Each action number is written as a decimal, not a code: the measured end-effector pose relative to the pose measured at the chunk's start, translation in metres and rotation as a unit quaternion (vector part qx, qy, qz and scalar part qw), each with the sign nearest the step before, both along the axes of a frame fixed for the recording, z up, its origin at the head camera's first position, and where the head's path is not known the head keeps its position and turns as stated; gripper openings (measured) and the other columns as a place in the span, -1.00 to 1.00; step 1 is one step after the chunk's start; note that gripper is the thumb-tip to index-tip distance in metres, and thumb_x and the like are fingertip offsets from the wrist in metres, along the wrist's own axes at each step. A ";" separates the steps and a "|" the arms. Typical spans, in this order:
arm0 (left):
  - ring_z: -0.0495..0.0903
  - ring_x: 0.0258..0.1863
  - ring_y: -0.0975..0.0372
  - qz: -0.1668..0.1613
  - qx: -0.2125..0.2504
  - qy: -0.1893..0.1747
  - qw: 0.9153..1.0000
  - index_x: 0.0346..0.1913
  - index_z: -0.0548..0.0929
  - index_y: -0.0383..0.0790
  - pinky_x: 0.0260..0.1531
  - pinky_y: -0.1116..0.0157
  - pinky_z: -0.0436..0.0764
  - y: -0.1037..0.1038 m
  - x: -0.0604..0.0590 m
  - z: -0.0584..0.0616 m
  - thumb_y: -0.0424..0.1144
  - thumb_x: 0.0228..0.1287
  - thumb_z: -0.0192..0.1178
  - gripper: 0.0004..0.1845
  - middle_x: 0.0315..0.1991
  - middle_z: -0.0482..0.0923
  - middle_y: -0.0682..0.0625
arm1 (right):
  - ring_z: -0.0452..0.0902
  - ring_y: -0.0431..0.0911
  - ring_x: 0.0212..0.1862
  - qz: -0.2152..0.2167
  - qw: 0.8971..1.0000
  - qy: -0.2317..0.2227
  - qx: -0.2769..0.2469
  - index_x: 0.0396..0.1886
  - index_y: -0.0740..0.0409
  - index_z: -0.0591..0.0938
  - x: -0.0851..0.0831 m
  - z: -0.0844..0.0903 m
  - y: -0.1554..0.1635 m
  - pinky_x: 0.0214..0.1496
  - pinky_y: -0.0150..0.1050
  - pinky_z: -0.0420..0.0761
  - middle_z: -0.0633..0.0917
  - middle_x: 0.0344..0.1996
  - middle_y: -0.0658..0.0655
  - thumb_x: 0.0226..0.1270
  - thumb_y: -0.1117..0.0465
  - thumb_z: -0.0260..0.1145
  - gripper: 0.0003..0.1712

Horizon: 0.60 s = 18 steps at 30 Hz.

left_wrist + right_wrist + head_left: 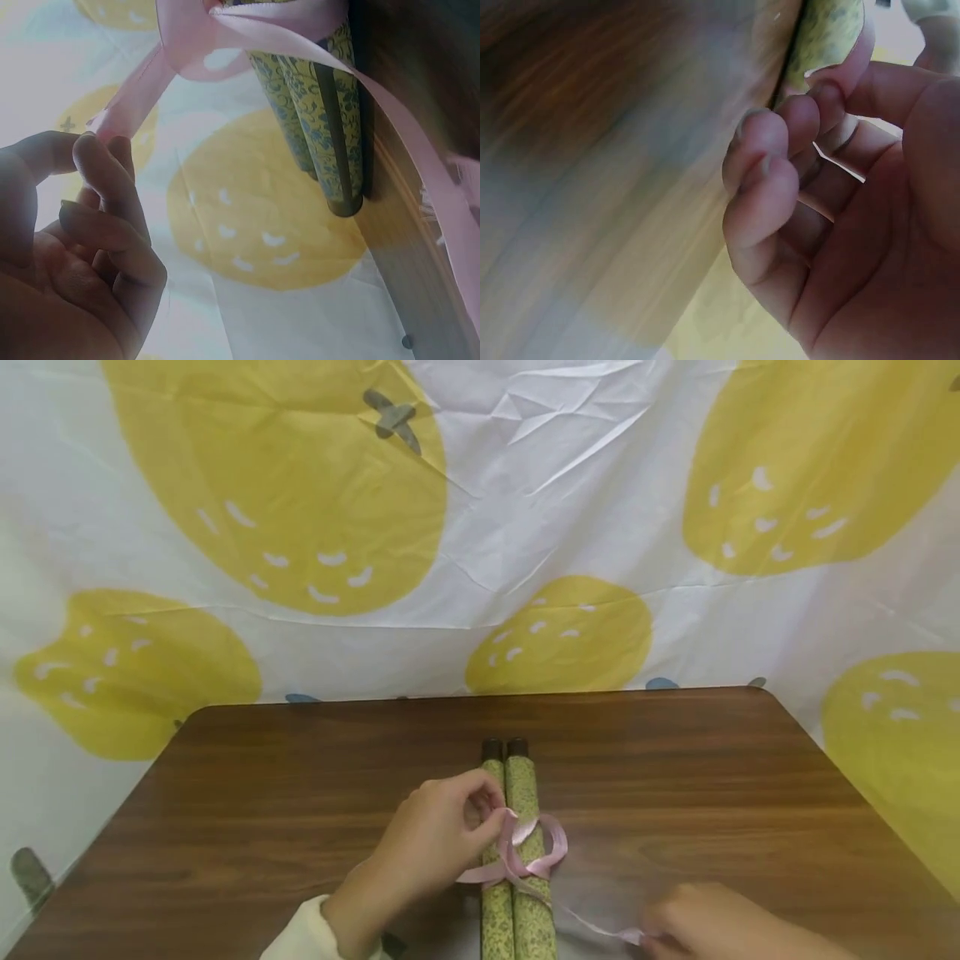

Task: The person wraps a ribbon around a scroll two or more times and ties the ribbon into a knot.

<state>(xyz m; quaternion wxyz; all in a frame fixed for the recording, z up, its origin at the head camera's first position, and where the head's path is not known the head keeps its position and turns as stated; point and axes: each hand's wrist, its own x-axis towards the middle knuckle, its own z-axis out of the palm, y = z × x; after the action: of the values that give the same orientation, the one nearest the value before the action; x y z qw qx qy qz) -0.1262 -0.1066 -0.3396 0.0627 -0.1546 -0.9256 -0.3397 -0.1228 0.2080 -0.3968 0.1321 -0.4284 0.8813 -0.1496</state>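
Two long green rolls [532,789] with a dark floral pattern and dark end caps, like scrolls, lie side by side on the table. A pink satin ribbon [557,843] passes around both and forms a loose loop on top. At the rolls' left side, my left hand [438,827] pinches one part of the ribbon between thumb and index finger; the left wrist view shows that ribbon end [127,112] pulled taut. Low on the right, my right hand [712,922] pinches the other tail, which stretches across from the rolls. In the right wrist view its remaining fingers [761,202] are curled.
The brown wood-grain table [300,777] has rounded far corners. Behind it hangs a white cloth [510,527] printed with yellow lemons. A pale sleeve [307,931] covers the left forearm.
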 end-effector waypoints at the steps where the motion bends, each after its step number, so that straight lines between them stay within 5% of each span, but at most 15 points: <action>1: 0.41 -0.64 0.48 0.002 -0.001 0.004 1.000 -0.34 0.62 0.10 -0.50 0.41 0.46 -0.001 0.000 0.000 -0.15 0.27 0.32 -0.92 -0.48 0.62 0.35 | 0.23 -0.46 -0.61 -0.006 1.000 -0.001 0.003 -0.62 -0.13 0.56 -0.001 0.000 0.005 -0.58 -0.48 0.30 0.39 -0.70 -0.33 0.34 0.10 0.33 -0.71; 18: 0.35 -0.69 0.39 0.026 -0.036 -0.016 0.999 -0.34 0.61 0.10 -0.65 0.35 0.36 -0.007 -0.003 -0.001 -0.13 0.26 0.32 -0.92 -0.51 0.58 0.33 | 0.15 -0.43 -0.61 -0.074 0.995 0.048 0.040 -0.69 -0.18 0.46 -0.013 -0.002 0.057 -0.57 -0.39 0.27 0.30 -0.71 -0.32 0.35 0.11 0.32 -0.61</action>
<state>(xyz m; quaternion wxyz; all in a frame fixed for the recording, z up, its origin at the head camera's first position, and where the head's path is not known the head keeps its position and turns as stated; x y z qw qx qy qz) -0.1290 -0.1135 -0.3408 0.0512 -0.1274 -0.9419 -0.3065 -0.1359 0.2652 -0.3988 0.0952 -0.3629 0.9212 -0.1031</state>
